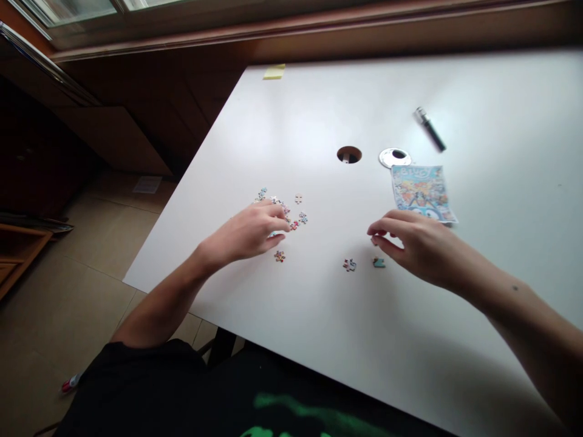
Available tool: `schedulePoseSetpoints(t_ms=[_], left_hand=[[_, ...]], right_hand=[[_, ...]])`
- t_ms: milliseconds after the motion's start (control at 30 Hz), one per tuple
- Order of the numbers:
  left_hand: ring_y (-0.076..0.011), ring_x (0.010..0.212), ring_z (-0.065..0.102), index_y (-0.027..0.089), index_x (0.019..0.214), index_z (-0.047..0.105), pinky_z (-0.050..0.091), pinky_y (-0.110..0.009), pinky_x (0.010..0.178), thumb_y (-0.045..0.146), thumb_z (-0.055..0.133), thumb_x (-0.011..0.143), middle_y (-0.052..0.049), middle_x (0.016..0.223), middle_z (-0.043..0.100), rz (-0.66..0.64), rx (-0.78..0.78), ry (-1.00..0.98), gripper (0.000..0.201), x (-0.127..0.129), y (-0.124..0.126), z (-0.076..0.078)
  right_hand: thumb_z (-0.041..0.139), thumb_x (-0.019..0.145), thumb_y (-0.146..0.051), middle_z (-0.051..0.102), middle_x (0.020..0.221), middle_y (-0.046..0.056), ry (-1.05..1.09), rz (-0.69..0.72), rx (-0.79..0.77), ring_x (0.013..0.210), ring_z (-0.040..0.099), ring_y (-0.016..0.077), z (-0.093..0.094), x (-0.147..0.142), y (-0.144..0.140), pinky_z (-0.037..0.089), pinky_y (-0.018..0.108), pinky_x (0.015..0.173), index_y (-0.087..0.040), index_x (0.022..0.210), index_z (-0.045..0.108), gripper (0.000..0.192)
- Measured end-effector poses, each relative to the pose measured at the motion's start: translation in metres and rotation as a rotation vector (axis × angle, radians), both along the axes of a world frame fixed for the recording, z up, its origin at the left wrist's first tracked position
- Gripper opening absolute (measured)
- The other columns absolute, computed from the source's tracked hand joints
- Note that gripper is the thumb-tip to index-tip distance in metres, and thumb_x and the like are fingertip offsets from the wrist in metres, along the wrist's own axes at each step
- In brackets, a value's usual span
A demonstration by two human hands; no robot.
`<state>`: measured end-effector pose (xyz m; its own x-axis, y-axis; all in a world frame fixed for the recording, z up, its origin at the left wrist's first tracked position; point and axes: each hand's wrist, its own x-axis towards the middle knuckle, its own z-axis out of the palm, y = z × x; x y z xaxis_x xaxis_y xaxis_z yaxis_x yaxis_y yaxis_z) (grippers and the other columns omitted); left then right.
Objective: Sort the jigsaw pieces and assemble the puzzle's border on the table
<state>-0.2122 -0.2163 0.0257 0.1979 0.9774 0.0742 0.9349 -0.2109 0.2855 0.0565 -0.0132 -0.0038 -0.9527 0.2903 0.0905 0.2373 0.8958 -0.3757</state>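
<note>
My left hand (252, 232) rests on the white table (319, 315) at the edge of a scatter of small colourful puzzle pieces (282, 206), its fingertips curled around one of them. My right hand (416, 243) hovers low over the table with thumb and fingers pinched on a small piece at its tips. Two loose puzzle pieces lie just below it: one (349, 264) to the left and a bluish one (378, 262) under the fingers. Another single piece (279, 256) sits beneath my left hand.
A colourful printed picture card (422, 192) lies beyond my right hand. Behind it are a round metal cable cap (394, 158), an open cable hole (349, 154) and a black pen-like object (430, 128). A yellow sticky note (274, 71) sits at the table's far corner.
</note>
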Motion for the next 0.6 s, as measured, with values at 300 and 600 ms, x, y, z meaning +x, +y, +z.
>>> schedulePoseSetpoints(t_ms=[300, 600], left_hand=[[-0.0192, 0.095, 0.059, 0.019, 0.096, 0.068, 0.048, -0.032, 0.083, 0.019, 0.054, 0.097, -0.007, 0.103, 0.062, 0.139, -0.082, -0.077, 0.014, -0.031, -0.03, -0.017], [-0.0179, 0.094, 0.063, 0.022, 0.091, 0.067, 0.05, -0.034, 0.082, 0.022, 0.058, 0.096, -0.004, 0.096, 0.068, 0.095, 0.307, -0.147, 0.01, 0.0, -0.034, -0.018]], right_hand=[[0.049, 0.093, -0.019, 0.067, 0.089, 0.011, -0.004, 0.226, -0.026, 0.082, 0.06, 0.0229, 0.01, -0.046, -0.032, 0.046, 0.034, 0.071, -0.018, 0.092, 0.067, 0.018], [0.054, 0.095, -0.034, 0.071, 0.085, 0.005, -0.037, 0.057, -0.463, 0.072, 0.063, 0.0172, 0.013, -0.051, -0.051, 0.048, 0.03, 0.067, -0.022, 0.103, 0.064, 0.018]])
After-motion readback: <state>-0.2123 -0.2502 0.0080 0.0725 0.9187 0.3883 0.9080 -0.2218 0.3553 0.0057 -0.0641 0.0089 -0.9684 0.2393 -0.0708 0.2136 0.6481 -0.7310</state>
